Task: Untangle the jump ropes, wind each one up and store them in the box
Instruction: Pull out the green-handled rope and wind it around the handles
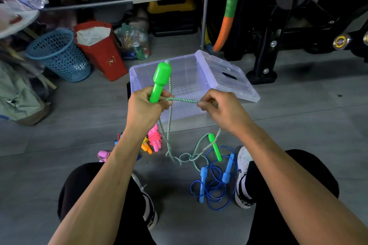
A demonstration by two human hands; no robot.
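Note:
My left hand (147, 105) grips a green jump-rope handle (160, 80) upright in front of the clear plastic box (137, 77). Its green-white braided cord (184, 100) runs taut across to my right hand (221, 109), which pinches it. The cord hangs down to a loose tangle on the floor, where the second green handle (215, 146) lies. A blue jump rope (215, 183) with two blue handles lies coiled loosely beside it. Pink and orange ropes (152, 141) lie bundled under my left forearm.
The box's clear lid (229, 74) leans off its right side. A blue mesh basket (59, 53) and a red bag (101, 49) stand at the back left. Black exercise equipment (278, 26) fills the right back. My legs and white shoes flank the ropes.

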